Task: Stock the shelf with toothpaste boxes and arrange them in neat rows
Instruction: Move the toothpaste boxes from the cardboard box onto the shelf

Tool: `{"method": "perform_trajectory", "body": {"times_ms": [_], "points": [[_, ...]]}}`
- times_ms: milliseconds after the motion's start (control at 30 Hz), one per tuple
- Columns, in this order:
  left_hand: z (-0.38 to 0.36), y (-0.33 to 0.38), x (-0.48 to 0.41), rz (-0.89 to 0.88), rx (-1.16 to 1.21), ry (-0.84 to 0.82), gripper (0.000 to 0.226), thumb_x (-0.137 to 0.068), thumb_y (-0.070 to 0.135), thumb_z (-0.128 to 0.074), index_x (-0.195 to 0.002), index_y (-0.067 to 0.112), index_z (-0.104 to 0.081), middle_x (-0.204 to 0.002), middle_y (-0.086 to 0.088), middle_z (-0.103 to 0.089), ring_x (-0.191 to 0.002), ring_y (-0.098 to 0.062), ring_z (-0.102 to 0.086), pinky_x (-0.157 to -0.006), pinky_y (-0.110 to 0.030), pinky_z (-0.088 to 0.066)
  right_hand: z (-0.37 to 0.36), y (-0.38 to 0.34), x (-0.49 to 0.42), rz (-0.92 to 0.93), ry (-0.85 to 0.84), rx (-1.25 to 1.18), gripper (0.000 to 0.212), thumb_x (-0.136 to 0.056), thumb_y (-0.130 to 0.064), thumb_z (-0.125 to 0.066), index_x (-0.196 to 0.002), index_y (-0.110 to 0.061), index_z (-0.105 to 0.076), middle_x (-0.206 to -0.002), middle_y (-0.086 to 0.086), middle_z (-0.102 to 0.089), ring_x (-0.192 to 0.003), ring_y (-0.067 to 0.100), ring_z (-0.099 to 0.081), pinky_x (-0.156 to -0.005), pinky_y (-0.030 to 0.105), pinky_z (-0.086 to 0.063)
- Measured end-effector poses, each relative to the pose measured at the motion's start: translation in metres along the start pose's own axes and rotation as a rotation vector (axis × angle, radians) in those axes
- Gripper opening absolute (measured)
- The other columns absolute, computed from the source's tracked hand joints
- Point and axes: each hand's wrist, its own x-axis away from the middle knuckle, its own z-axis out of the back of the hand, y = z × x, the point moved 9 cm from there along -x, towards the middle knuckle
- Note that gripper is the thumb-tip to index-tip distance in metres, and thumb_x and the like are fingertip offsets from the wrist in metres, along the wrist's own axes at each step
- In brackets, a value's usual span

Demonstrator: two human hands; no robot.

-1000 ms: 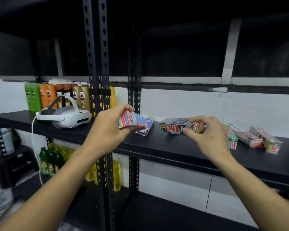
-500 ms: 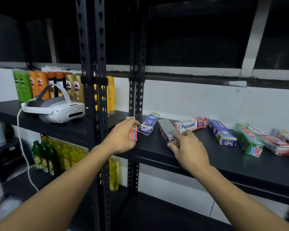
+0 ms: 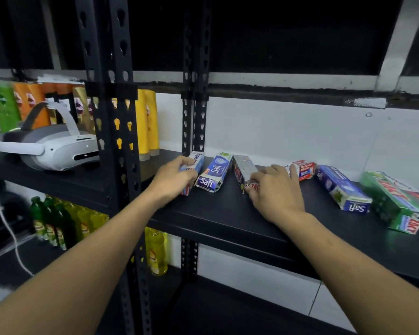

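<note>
Black steel shelf (image 3: 228, 213) against a white wall, toothpaste boxes lying flat along its back half. Status as I see it:

- left hand (image 3: 172, 180): fingers wrapped round the Pepsodent box (image 3: 197, 163), at the shelf's back-left corner, just beside the rear upright. The box is down on the shelf or nearly so; can't tell if it's fully seated.
- right hand (image 3: 273, 192): curled over the near end of the grey Zact box (image 3: 243, 169), gripping it. One finger lies by the red-and-white box (image 3: 304, 169); contact unclear.
- first Safi box (image 3: 214, 174) sits between the two held boxes, near end crumpled, angled rather than square to the front edge.
- Right of the hands: second Safi box (image 3: 341, 189), then the green Zact box (image 3: 394, 204), both skewed toward the right edge. More boxes are cut off by the frame there.

Judgement: stocking looks mostly done, since the boxes are on the shelf. Arranging has barely started: gaps are uneven, angles differ, and no box fronts line up. The left three are closest to forming a row. Left to do: square those up, then pull the right-hand group in parallel.

Off-task: white VR headset (image 3: 51, 146) and yellow bottles (image 3: 146, 126) on the neighbouring shelf, green bottles (image 3: 51, 221) below.
</note>
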Motion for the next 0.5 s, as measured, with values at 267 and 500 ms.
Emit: {"method": "perform_trajectory", "body": {"times_ms": [267,500], "points": [[0.0120,-0.0084,-0.0056,-0.013,0.130,0.160,0.049,-0.078,0.005,-0.060,-0.125,0.020,-0.061,-0.115,0.007,-0.058,-0.101,-0.011,-0.054,-0.077,-0.025,-0.043,-0.0063,0.0077,-0.0002,0.021,0.070,-0.136,0.039,-0.091,-0.032,-0.055,-0.129,-0.023,-0.060,-0.128,-0.001,-0.061,-0.129,0.025,-0.045,-0.116,0.047,-0.023],[0.0096,-0.0071,-0.0019,-0.056,0.061,0.142,0.043,-0.068,0.030,-0.057,-0.108,0.031,-0.069,-0.127,0.005,-0.060,-0.108,-0.015,-0.057,-0.095,-0.034,-0.051,-0.0030,0.0078,0.0023,0.062,0.093,-0.221,0.037,-0.089,-0.024,-0.059,-0.125,-0.018,-0.065,-0.122,0.006,-0.066,-0.119,0.030,-0.052,-0.108,0.043,-0.036]]}}
